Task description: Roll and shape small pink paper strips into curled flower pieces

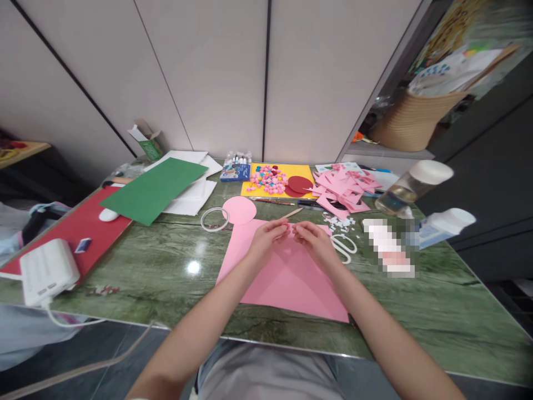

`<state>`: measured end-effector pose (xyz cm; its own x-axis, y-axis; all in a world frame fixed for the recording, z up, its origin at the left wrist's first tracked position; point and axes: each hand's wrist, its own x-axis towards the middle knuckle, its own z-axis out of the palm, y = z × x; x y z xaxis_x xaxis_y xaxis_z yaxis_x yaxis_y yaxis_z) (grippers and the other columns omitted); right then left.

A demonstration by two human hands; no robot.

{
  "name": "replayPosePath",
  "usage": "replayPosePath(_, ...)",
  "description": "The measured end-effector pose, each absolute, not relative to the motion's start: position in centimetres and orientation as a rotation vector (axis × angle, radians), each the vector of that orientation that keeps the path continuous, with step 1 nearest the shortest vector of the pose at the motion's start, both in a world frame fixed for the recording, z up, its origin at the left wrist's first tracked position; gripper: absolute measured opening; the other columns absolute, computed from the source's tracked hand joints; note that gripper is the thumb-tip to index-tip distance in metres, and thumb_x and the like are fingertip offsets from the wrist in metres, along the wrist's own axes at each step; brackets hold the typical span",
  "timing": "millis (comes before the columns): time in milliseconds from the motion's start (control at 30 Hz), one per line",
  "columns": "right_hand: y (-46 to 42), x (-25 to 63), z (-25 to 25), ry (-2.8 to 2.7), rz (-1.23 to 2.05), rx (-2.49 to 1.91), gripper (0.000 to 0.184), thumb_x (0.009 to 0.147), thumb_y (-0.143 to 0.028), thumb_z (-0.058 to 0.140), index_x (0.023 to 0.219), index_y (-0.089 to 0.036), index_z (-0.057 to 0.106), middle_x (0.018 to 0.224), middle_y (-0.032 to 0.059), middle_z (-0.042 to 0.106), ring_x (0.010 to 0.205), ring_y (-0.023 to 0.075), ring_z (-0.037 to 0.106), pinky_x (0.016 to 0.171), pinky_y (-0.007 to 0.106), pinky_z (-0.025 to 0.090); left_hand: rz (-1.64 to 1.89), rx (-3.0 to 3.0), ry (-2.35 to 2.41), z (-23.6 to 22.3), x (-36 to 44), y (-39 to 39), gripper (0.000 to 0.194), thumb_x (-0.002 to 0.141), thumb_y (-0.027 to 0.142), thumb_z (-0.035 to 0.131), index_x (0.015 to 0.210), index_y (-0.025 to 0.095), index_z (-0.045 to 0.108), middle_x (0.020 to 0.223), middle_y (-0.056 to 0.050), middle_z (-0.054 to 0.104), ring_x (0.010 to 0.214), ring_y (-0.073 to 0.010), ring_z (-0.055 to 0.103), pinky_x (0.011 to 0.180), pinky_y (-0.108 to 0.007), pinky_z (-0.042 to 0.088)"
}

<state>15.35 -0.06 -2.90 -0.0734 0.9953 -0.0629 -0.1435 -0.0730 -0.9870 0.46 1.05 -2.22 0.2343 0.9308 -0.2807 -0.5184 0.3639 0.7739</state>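
Note:
My left hand (pixel 270 235) and my right hand (pixel 313 239) meet above the far part of a pink paper sheet (pixel 287 283). Both have their fingers bent into a pinch, fingertips nearly touching. Something small and pinkish shows between them, too small to make out. A pink paper circle (pixel 240 210) lies at the sheet's far left corner, with a white ring (pixel 202 220) beside it. To the right of my right hand are white-handled scissors (pixel 348 256), partly hidden by it. A thin pointed wooden stick (pixel 293 213) lies just beyond my fingers.
Beyond, a yellow sheet (pixel 256 193) carries pink paper bits (pixel 268 179) and dark red circles (pixel 300 184). Pink scraps (pixel 343 189) and white snippets (pixel 339 224) lie right, near bottles (pixel 416 186). Left are green paper (pixel 154 189), red paper (pixel 95 244) and a white power bank (pixel 48 272).

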Motion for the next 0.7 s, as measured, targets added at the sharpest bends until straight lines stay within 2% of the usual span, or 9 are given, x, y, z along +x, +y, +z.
replayPosePath(100, -0.19, 15.31, -2.76, -1.126, 1.373, -1.112, 0.024, 0.071, -0.041, 0.064, 0.086, -0.022, 0.063, 0.081, 0.0003, 0.06, 0.072, 0.0115, 0.054, 0.071, 0.026, 0.045, 1.085, 0.7, 0.871, -2.44, 0.5, 0.95, 0.039, 0.057, 0.023, 0.076, 0.093, 0.015, 0.065, 0.082, -0.004, 0.067, 0.072, -0.011, 0.06, 0.077, -0.027, 0.044)
replayPosePath(167, -0.32, 15.26, -2.73, -1.148, 1.383, -1.109, 0.026, 0.072, -0.041, 0.064, 0.091, -0.024, 0.062, 0.088, 0.0008, 0.061, 0.079, 0.0123, 0.055, 0.074, 0.027, 0.045, 1.065, 0.794, 0.91, -2.61, 0.48, 0.93, 0.038, 0.057, 0.023, 0.075, 0.093, 0.014, 0.064, 0.072, -0.003, 0.065, 0.062, -0.0091, 0.057, 0.066, -0.024, 0.044)
replayPosePath(300, -0.5, 15.12, -2.75, -1.179, 1.467, -1.08, 0.031, 0.072, -0.039, 0.064, 0.099, -0.025, 0.06, 0.102, 0.0028, 0.061, 0.091, 0.0151, 0.056, 0.079, 0.028, 0.045, 1.063, 0.907, 0.933, -2.78, 0.39, 1.06, 0.035, 0.056, 0.02, 0.072, 0.088, 0.015, 0.06, 0.052, 0.005, 0.053, 0.046, -0.0051, 0.045, 0.049, -0.019, 0.033)
replayPosePath(533, -0.42, 15.04, -2.86, -1.176, 1.487, -1.043, 0.034, 0.068, -0.038, 0.068, 0.098, -0.024, 0.062, 0.085, 0.001, 0.063, 0.08, 0.0147, 0.059, 0.076, 0.03, 0.047, 1.059, 0.937, 0.917, -2.57, 0.34, 1.13, 0.033, 0.053, 0.019, 0.071, 0.083, 0.017, 0.056, 0.051, 0.006, 0.052, 0.046, -0.0058, 0.046, 0.049, -0.018, 0.032)
replayPosePath(700, -0.38, 15.01, -2.98, -1.168, 1.503, -1.038, 0.031, 0.068, -0.039, 0.068, 0.095, -0.024, 0.064, 0.09, 0.0023, 0.065, 0.082, 0.0157, 0.06, 0.079, 0.032, 0.047, 1.08, 1.006, 0.934, -2.27, 0.52, 0.82, 0.026, 0.057, 0.018, 0.069, 0.081, 0.016, 0.059, 0.054, 0.004, 0.056, 0.052, -0.0089, 0.053, 0.052, -0.02, 0.037)
